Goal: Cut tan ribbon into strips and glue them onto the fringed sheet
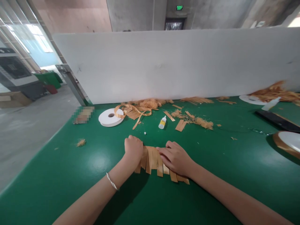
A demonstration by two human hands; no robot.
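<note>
The step in hand looks like steadying and straightening a row (153,159) of tan strips, which lies on the green table (70,181) right in front of the person, between and under both hands. The left hand (134,148) is curled into a loose fist, its fingers closed on the row's upper left end, though the fingertips are hidden. The right hand (174,157) lies over the right part, fingers bent and touching the upper edge; whether they pinch it or only press, I cannot tell. The next move seems to call for light, even pressure, so that the strips stay side by side and don't skew.

The strips look thin and papery, with a faint sheen, joined along the top and hanging at uneven lengths, their lower ends fanned and square-cut. One near the middle is paler. Beyond the hands stands a small white bottle (162,122) with a yellow label and narrow nozzle. A flat white roll (111,118) with a dark core lies farther left, beside loops of smooth tan ribbon (137,122). Around them are frizzy, hair-like fibre (150,103) and stiff, flat offcuts (181,125)
</note>
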